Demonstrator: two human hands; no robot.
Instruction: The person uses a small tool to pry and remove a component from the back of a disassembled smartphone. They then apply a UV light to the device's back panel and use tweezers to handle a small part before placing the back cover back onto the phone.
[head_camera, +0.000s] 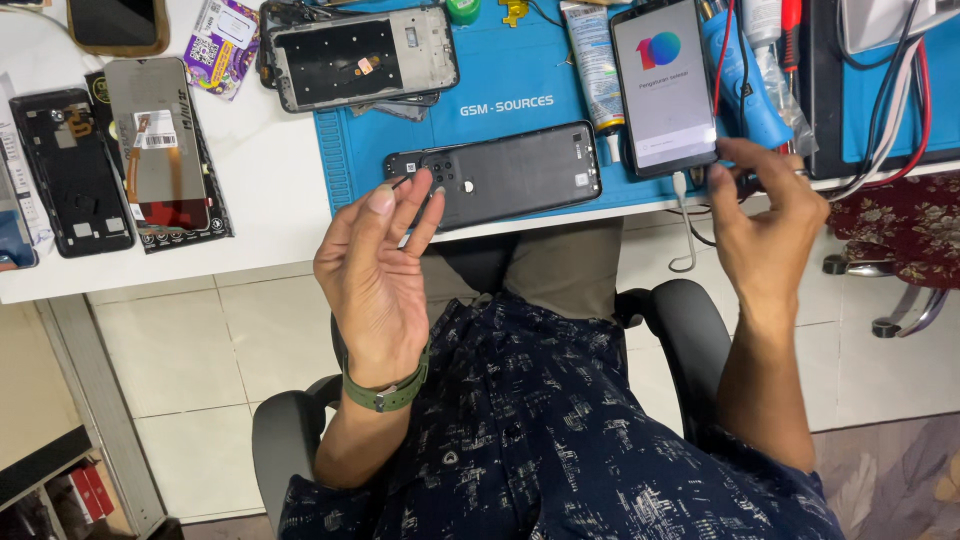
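Left hand hovering at about 8 o'clock of frame centre, palm turned up, fingers loosely curled and spread, thumb and forefinger pinching something thin and dark at the tips (too small to identify). Wearing a green watch strap on that wrist. Fingertips sitting just over the left end of a dark phone back cover, lying flat across the front edge of the blue work mat, at roughly 12 o'clock from the left hand. Right hand at 3 o'clock of centre, fingers bent inward and closing on the bottom edge of a lit smartphone, at the point where a white cable is plugging in and dangling off the table edge. Exact contact there hard to tell, thumb hiding it. Phone lying upright on the mat at 1 o'clock, screen glowing pale with a round coloured logo. Glue tube lying just beside its left side; blue tool just beside its right. Bare phone frame resting at 11 o'clock on the mat's top-left corner. Further left, at 9 to 10 o'clock on the white table, an opened phone chassis and a replacement screen lying side by side, touching or nearly so. Red and black wires trailing at 2 o'clock.
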